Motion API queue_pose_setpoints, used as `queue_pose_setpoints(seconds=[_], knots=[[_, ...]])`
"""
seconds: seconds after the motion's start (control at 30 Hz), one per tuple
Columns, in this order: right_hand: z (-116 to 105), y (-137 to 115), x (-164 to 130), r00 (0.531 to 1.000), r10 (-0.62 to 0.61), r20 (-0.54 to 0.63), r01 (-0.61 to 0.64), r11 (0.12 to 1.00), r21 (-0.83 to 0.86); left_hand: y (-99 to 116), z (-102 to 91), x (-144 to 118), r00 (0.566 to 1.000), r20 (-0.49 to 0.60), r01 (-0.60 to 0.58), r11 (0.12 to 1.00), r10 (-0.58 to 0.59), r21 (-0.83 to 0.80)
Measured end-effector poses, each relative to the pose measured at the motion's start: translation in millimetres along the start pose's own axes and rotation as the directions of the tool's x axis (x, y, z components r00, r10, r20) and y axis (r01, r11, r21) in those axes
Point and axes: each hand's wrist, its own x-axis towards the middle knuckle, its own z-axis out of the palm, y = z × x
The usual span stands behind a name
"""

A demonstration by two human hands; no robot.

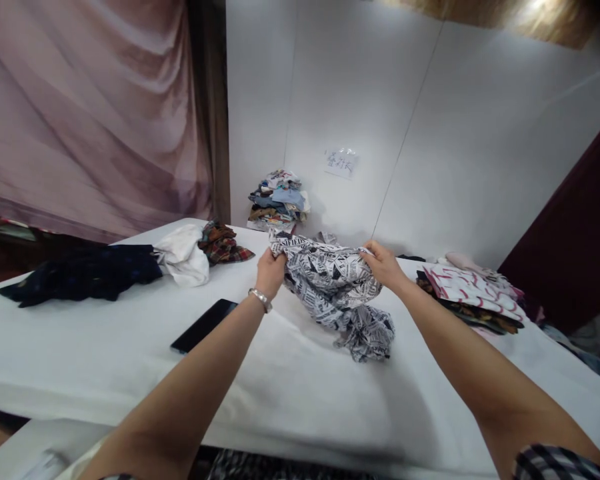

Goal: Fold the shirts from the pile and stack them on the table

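Observation:
A crumpled garment point(330, 273) with a black-and-white newspaper print hangs between my hands over the middle of the table. My left hand point(271, 272) is closed on its left upper edge; a metal bracelet point(261, 299) circles that wrist. On the opposite side, my right hand point(381, 264) pinches the right upper edge. The stretch of cloth between them is held up, while its lower part bunches near the white tabletop. Whether the garment is a shirt or something else cannot be made out.
A dark flat tablet point(204, 325) lies by my left forearm. Dark point(90, 272), white point(183, 255) and plaid clothes point(223, 243) lie left on the white-covered table point(105, 353). Folded clothes point(473, 293) are stacked right; a taller clothes pile point(279, 199) stands at the back, near a paper sign point(341, 163).

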Motion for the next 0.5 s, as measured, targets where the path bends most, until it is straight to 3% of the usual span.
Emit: queue_pose_setpoints(seconds=[0.07, 0.13, 0.23, 0.3, 0.4, 0.47, 0.5], knots=[[-0.6, 0.5, -5.7, 0.989, 0.017, 0.145, -0.018, 1.000, 0.002, 0.5, -15.0, 11.3, 0.985, -0.079, -0.149, 0.985, 0.157, 0.090], [0.2, 2.7, -12.3, 0.943, 0.044, 0.331, -0.038, 0.999, -0.023, -5.0, -28.7, 15.8, 0.963, -0.059, -0.243, 0.944, 0.262, 0.223], [2.9, 9.8, -20.5, 0.795, 0.179, 0.579, -0.050, 0.971, -0.232, -19.4, -45.5, 9.9, 0.970, 0.142, -0.238, 0.892, 0.198, 0.383], [3.7, 15.5, -21.0, 0.747, 0.294, 0.596, -0.019, 0.906, -0.423, -26.5, -53.2, -1.2, 0.940, 0.325, -0.246, 0.866, 0.103, 0.435], [0.6, 20.1, -12.1, 0.824, 0.334, 0.457, -0.017, 0.821, -0.570, -27.7, -56.7, -23.0, 0.800, 0.598, -0.305, 0.824, -0.050, 0.478], [-3.4, 18.0, -2.6, 0.889, 0.303, 0.344, -0.036, 0.794, -0.607, -24.4, -53.5, -34.0, 0.711, 0.689, -0.373, 0.756, -0.140, 0.538], [-5.5, 15.2, 2.1, 0.918, 0.275, 0.285, -0.035, 0.773, -0.633, -22.1, -51.0, -36.2, 0.703, 0.691, -0.403, 0.706, -0.169, 0.583]])
